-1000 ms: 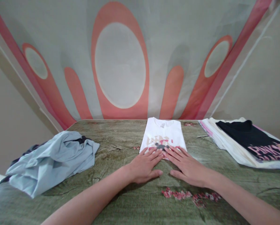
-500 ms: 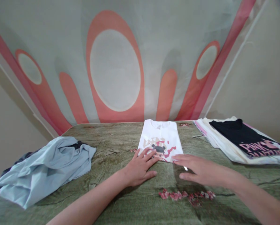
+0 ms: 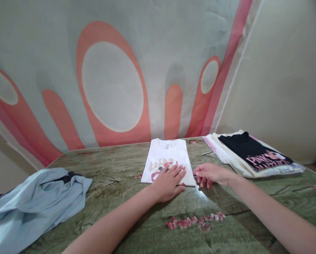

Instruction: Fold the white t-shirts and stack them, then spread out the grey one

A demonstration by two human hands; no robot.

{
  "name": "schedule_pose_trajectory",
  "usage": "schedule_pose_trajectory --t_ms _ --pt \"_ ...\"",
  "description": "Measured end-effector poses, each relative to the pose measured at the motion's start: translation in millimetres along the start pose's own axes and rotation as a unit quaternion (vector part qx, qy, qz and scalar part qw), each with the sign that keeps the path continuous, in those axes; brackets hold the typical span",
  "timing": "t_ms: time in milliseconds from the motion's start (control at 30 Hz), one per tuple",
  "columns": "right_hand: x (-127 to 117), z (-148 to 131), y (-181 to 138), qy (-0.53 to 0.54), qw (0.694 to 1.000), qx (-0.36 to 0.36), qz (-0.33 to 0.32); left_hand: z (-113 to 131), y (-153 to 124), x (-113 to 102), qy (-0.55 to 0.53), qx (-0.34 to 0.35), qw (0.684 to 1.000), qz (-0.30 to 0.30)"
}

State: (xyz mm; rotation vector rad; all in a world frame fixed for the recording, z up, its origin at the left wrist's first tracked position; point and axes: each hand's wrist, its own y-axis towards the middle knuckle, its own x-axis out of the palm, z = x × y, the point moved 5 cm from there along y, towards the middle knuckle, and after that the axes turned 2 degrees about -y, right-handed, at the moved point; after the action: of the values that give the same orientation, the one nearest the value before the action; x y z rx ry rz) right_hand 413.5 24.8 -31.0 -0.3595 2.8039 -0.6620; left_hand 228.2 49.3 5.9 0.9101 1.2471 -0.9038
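Note:
A folded white T-shirt (image 3: 171,151) with a red, tan and black print lies on the table, its collar toward the wall. My left hand (image 3: 168,180) rests flat on the lower part of its print, fingers spread, partly covering the design. Beside the shirt's lower right edge is my right hand (image 3: 211,174), its fingers curled and the thumb and index close together. Whether a bit of the shirt's edge is between them cannot be made out.
On the right lies a stack of folded shirts, a black T-shirt (image 3: 253,150) with pink lettering on top. A crumpled light blue garment (image 3: 41,201) lies at the left over something dark. The wood-patterned table (image 3: 115,162) meets a printed wall hanging (image 3: 158,70) behind.
My view has turned to the right. My left hand has slid rightward over the shirt's print. My right hand's fingers, stretched out before, are now curled beside the shirt's right edge.

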Motion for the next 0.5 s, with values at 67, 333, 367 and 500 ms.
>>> schedule_pose_trajectory --t_ms 67,333,367,500 --pt "1.9 -1.4 0.7 0.027 1.000 0.002 0.000 -4.5 7.4 2.3 0.007 -0.009 1.000 0.007" --pt "4.8 -1.5 4.1 0.115 0.993 0.004 0.012 -6.5 8.9 0.1 0.018 -0.016 1.000 0.012" --pt "5.3 -1.8 5.0 0.123 0.992 0.000 0.019 -6.2 8.9 -0.1 0.017 -0.016 1.000 0.012" --pt "6.5 -5.3 7.8 0.157 0.986 -0.023 0.054 -5.3 9.1 -1.3 0.021 -0.017 1.000 0.014"
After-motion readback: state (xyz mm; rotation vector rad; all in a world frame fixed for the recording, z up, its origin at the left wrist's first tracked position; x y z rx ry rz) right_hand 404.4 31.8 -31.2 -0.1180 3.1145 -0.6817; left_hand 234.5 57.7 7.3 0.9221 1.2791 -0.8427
